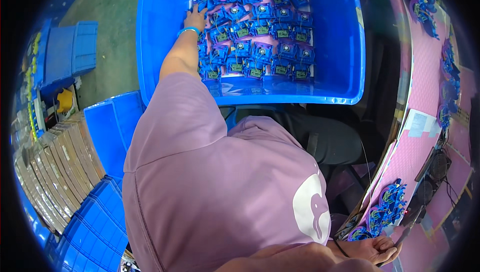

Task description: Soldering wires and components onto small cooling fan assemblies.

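Observation:
My left hand [194, 20], with a light blue band at the wrist, reaches into a large blue bin [339, 37]. Its fingertips are at a small blue wired assembly [201, 4] by the bin's far left corner, and they appear to grip its edge. Rows of similar blue assemblies [262, 49] with wires, round silvery parts and green boards lie on the bin's bottom. At the lower right, my right hand [378, 250] is by the bench edge with fingers curled. From it a thin pen-like tool [413, 222] seems to stick out; its kind is unclear.
A pink-topped bench [423, 84] runs along the right, bearing more blue assemblies [387, 207] near my right hand. Dark cables and devices [435, 169] sit behind them. On the left are blue crates [92, 222], a stack of brown flat sheets [60, 164] and another blue bin [84, 47].

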Available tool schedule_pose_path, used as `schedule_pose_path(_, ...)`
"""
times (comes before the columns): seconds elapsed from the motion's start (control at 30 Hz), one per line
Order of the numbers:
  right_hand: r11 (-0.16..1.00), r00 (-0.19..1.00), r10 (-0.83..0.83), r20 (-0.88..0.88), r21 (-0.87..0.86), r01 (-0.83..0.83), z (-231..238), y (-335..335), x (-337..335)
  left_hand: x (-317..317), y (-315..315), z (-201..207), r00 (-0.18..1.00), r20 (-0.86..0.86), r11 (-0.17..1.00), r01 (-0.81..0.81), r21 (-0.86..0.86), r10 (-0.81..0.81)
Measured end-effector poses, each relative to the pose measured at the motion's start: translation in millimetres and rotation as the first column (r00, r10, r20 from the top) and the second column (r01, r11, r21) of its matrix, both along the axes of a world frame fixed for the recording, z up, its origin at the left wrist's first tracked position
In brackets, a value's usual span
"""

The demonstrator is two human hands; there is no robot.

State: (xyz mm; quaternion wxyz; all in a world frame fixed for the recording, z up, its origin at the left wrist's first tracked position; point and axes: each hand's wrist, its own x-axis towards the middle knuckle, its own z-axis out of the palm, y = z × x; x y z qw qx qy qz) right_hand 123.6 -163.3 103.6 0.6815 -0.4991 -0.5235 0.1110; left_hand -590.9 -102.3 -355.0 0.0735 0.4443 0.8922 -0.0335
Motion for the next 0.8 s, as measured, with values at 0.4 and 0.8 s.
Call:
schedule_pose_path(0.4,0.997,0.997,-0.073,0.027,0.012,0.073,0,-5,2,44,76,19,0.955,0.076,0.877,0.231,0.422,-0.288)
schedule_pose_path(0.8,0.986,0.986,-0.165,0.031,-0.033,0.166,3,-10,-11,88,163,-24,0.905,0.389,0.967,0.080,0.243,-0.173)
